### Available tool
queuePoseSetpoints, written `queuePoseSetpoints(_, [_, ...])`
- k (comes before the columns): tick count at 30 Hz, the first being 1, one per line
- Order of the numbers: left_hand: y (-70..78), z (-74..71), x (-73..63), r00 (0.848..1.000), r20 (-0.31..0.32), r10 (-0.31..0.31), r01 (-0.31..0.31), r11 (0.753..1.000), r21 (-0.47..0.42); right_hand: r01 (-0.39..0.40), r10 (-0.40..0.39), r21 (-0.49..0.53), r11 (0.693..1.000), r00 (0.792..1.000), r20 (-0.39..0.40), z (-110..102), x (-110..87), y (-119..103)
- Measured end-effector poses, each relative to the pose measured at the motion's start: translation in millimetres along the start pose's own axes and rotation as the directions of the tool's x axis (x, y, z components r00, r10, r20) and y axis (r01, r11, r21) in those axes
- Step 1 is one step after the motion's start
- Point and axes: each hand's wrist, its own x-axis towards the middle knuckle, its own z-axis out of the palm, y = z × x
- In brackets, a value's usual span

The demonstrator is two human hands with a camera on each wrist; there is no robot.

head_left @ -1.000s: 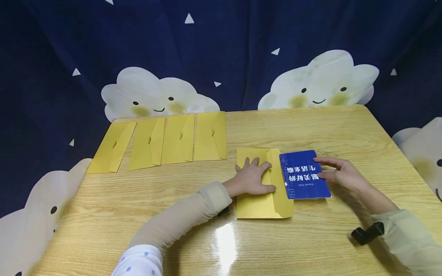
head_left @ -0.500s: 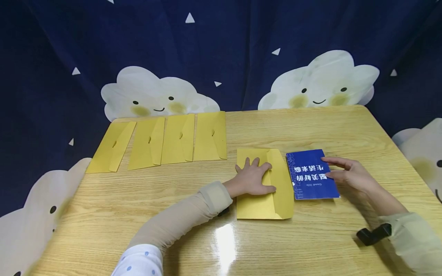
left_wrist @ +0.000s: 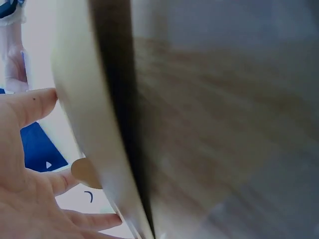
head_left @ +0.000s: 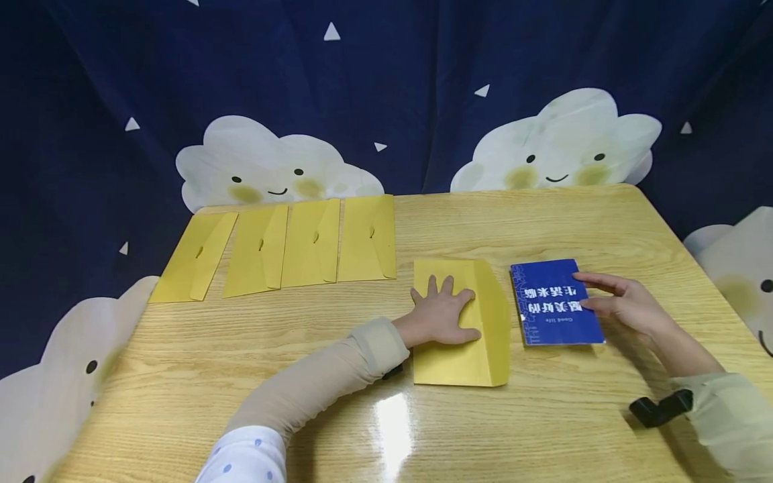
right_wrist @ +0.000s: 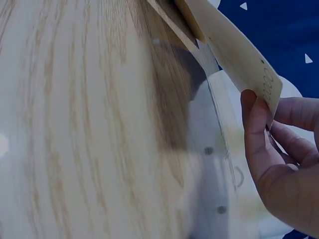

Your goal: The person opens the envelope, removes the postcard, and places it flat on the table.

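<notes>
Fingers of the left hand (head_left: 439, 317) are spread across a yellow envelope (head_left: 449, 365), covering its middle; those of the right hand (head_left: 628, 305) pinch the right edge of a blue card (head_left: 552, 302). The card is held just right of the envelope's unfolded flap (head_left: 496, 322), with a narrow strip of tabletop (head_left: 525, 429) visible between. Four further envelopes (head_left: 309, 251), flaps folded over, form a row at the far left: the leftmost lies along the left edge, the rightmost reaches the far edge. Behind that edge hangs a dark blue curtain (head_left: 404, 80). A black device (head_left: 661, 408) juts from the right wrist over the tabletop. Wood grain stretches from the card to the far-right corner and along the front. Head view: the card's blue, white-lettered face. Right wrist view: its pale reverse, with looped marks near one edge. Left wrist view: palm side of the left hand, beside a tan rounded shape (left_wrist: 87, 173) of uncertain nature.
</notes>
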Motion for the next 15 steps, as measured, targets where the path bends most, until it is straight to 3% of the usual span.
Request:
queuePoseSetpoints(6, [-0.1,2.6,1.6,1.0,0.025,-0.007,0.006,0.999,0.044,0.003,-0.003,0.046,0.999,1.0,0.011,-1.6,-0.2,3.4])
queuePoseSetpoints(10, [0.7,2.7,0.4,0.999,0.036,-0.019,0.016,0.998,0.069,-0.003,0.003,0.001,1.0,1.0,0.016,-0.6,0.7,5.5])
queuePoseSetpoints(15, [0.6,-0.9,-3.7,1.0,-0.016,0.015,-0.013,0.994,0.109,-0.03,0.031,-0.036,0.999,0.999,0.028,1.4,1.9,7.2])
